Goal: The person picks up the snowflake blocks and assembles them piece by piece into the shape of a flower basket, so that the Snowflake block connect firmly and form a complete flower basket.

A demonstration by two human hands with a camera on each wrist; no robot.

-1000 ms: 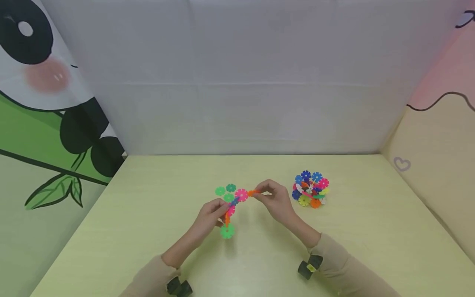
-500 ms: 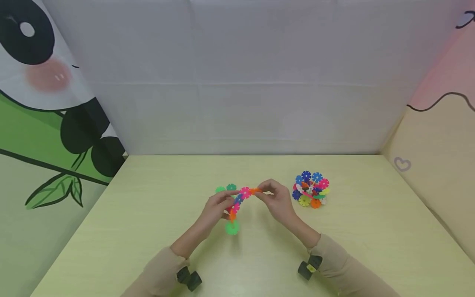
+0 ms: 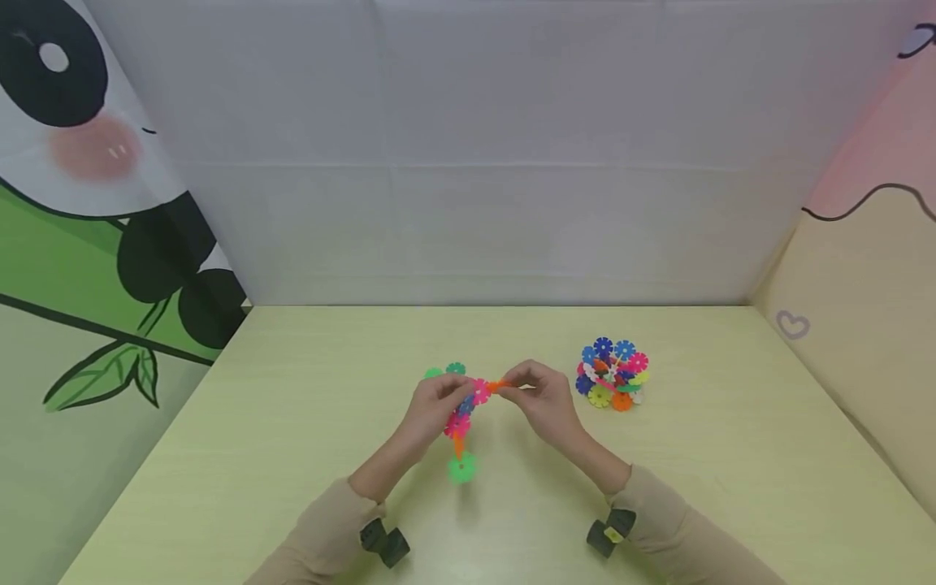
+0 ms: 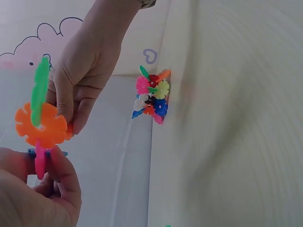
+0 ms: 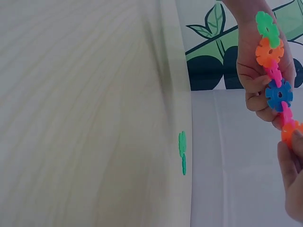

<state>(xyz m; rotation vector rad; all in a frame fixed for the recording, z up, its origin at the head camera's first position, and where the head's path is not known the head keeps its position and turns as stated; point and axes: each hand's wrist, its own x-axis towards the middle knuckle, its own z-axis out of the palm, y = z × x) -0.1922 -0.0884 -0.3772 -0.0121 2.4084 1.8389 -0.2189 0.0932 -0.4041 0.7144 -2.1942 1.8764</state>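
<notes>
A chain of notched plastic snowflake discs is held above the table between both hands. In the right wrist view it runs from a green disc (image 5: pixel 268 29) through orange (image 5: pixel 270 52), pink and blue (image 5: pixel 279 95) to another pink and an orange end disc (image 5: pixel 289 133). My left hand (image 3: pixel 424 413) pinches the middle of the chain, near the blue disc (image 3: pixel 466 405). The right hand (image 3: pixel 544 400) pinches the orange end disc between thumb and forefinger, beside the upper pink disc (image 3: pixel 480 392). The lower green disc (image 3: pixel 461 468) hangs nearest the body.
Loose green discs (image 3: pixel 456 368) lie on the table (image 3: pixel 314 390) behind my left hand, partly hidden by it. To the right stands a pile of multicoloured snowflake discs (image 3: pixel 613 374). A white backdrop (image 3: pixel 468 203) rises at the table's far edge.
My left hand has moved right, closer to the right hand, carrying the chain. It now covers part of the loose green discs. The right hand has stayed nearly in place.
</notes>
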